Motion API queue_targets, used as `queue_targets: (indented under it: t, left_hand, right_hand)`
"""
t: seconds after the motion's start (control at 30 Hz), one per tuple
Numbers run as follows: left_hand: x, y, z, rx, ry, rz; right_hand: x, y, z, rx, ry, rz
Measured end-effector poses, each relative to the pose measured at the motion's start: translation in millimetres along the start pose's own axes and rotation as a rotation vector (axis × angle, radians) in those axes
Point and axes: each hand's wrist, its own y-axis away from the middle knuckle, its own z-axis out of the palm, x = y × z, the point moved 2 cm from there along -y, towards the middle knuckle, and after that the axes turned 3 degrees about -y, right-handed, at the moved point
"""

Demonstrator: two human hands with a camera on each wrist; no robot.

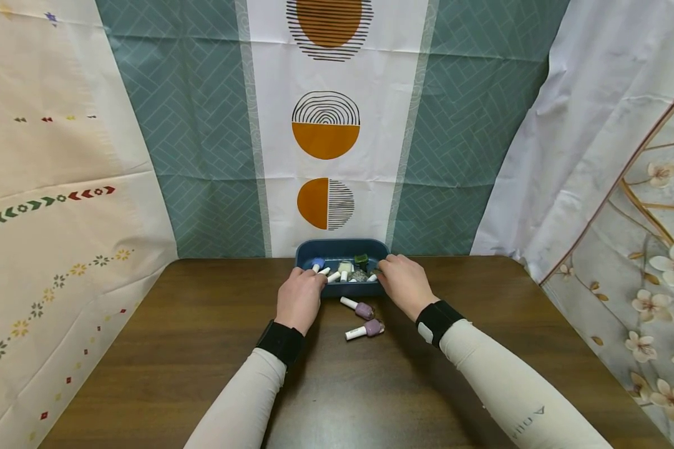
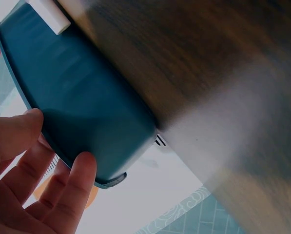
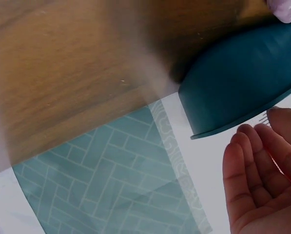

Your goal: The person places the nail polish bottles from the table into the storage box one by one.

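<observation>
A dark blue plastic bin (image 1: 348,289) stands at the table's far edge, holding several small bottles with white caps, a blue item (image 1: 317,262) and a green item (image 1: 361,259). My left hand (image 1: 300,299) holds its left end, the thumb and a finger lapping the rim in the left wrist view. At the right end, my right hand (image 1: 407,284) has its thumb at the rim and its fingers curled just above; how firmly it grips is unclear. Two mauve nail polish bottles (image 1: 364,310) (image 1: 374,327) with white caps lie in front of the bin, between my forearms.
The brown wooden table (image 1: 202,349) extends to both sides and toward me. Behind it hangs a patterned curtain (image 1: 326,75), close to the bin's back. Cream cloth (image 1: 62,187) borders the left side and floral cloth (image 1: 651,299) the right.
</observation>
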Motion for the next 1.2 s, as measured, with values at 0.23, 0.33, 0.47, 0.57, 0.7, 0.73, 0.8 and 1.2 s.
queue_targets:
  t: [0.23,0.33,0.47,0.57,0.7,0.73,0.8,1.2]
  left_hand:
    - [-0.5,-0.5,2.7,-0.002,-0.011,0.002]
    - [-1.5,-1.1,4.3,-0.013,-0.011,-0.003]
    - [-1.2,-1.6,4.6,-0.027,-0.009,-0.013]
    - [-0.6,-1.7,4.2,-0.026,-0.007,-0.014]
    - [-0.6,-1.7,4.0,-0.008,-0.004,-0.006]
    - [-0.8,-1.7,3.7,-0.004,-0.004,-0.005]
    - [-1.1,-1.4,3.6,0.0,-0.005,-0.004]
    - [0.0,-1.9,2.2,-0.019,-0.006,-0.008]
  right_hand:
    - [1.9,19.9,-8.8,0.035,-0.03,-0.054]
    - [2.3,26.5,-11.1,0.029,-0.038,-0.063]
    - [2.2,34.9,-13.8,0.013,-0.058,-0.068]
    - [1.8,41.1,-15.2,0.0,-0.077,-0.073]
    - [0.7,47.8,-15.1,-0.032,-0.113,-0.1]
    - [0.2,49.3,-14.9,-0.04,-0.122,-0.11]
    - [-1.4,52.1,-14.0,-0.067,-0.138,-0.135]
    - [-9.7,68.7,-5.3,-0.219,-0.307,-0.257]
